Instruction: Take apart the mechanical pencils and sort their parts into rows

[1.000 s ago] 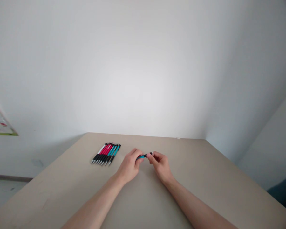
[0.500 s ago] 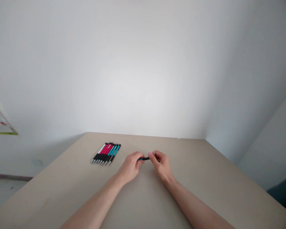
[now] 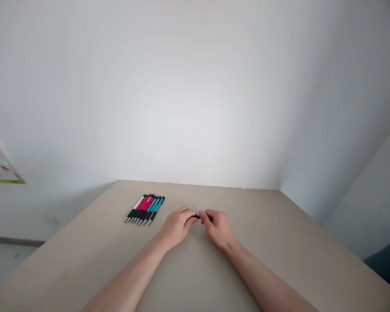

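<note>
Over the middle of the table, my left hand [image 3: 176, 226] is closed round a pen [image 3: 196, 216], its fingers and thumb pinching it. Only a short black stretch of this pen shows between the two hands; the rest is hidden by fingers. My right hand [image 3: 218, 227] pinches the other end between thumb and curled fingers. To the left, apart from my hands, several pens [image 3: 145, 209] lie side by side in a slanted row. They have white, red and teal barrels, black grips and silver tips pointing towards me.
The beige table [image 3: 266, 242] meets a white wall [image 3: 195, 108] at its far edge. A poster [image 3: 0, 164] with a green lower border hangs at the far left. Something dark teal [image 3: 388, 260] stands beyond the table's right edge.
My right hand has moved slightly left, closer to my left hand, and its fingers are more curled. Less of the held pen shows between them. The row of pens is unchanged.
</note>
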Demonstrator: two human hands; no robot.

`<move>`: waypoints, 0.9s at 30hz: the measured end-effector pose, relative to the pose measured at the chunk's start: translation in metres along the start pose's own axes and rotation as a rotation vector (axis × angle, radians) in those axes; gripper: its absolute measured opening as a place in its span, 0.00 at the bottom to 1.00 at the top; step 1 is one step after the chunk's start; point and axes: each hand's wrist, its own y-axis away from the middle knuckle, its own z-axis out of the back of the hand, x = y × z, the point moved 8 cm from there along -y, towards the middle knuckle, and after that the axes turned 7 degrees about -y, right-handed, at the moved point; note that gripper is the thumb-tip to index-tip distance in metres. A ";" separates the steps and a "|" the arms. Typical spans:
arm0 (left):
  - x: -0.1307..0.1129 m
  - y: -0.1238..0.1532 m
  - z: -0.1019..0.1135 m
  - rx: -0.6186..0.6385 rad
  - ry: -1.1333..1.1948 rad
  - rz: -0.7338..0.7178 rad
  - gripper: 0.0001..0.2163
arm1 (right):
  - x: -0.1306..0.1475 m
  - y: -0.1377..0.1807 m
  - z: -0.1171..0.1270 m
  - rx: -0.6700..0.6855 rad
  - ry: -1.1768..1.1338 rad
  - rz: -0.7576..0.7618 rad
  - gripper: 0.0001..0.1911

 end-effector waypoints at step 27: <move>-0.006 -0.001 0.006 0.003 -0.094 -0.039 0.09 | 0.004 0.000 0.005 -0.028 0.059 0.060 0.20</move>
